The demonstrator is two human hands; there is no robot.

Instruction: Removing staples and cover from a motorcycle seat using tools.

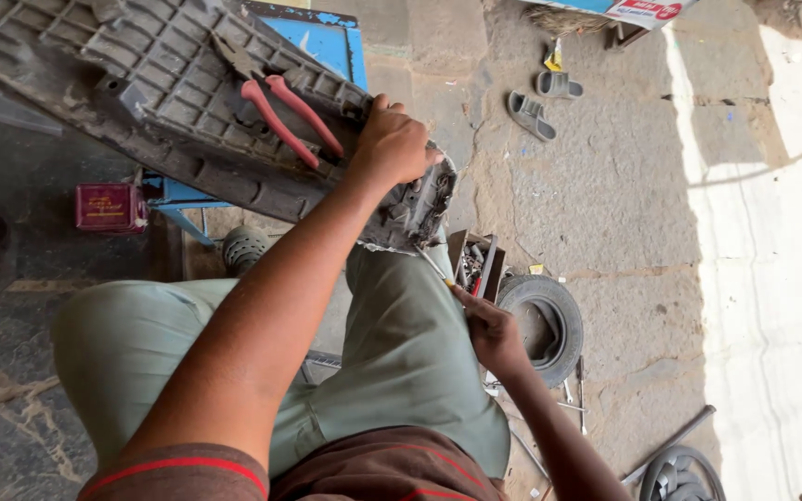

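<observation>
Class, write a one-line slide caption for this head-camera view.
Left hand grips a grey ribbed plastic panel bearing red-handled pliers; right hand holds a thin tool.

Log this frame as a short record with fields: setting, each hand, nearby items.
setting: seated person, stone pavement
left hand: grip on the end of a grey ribbed plastic panel resting across the lap
right hand: holds a thin yellow-handled screwdriver pointed at the panel's end
on panel: red-handled pliers
nearby: small black rubber tyre, grey sandals, small red box
</observation>
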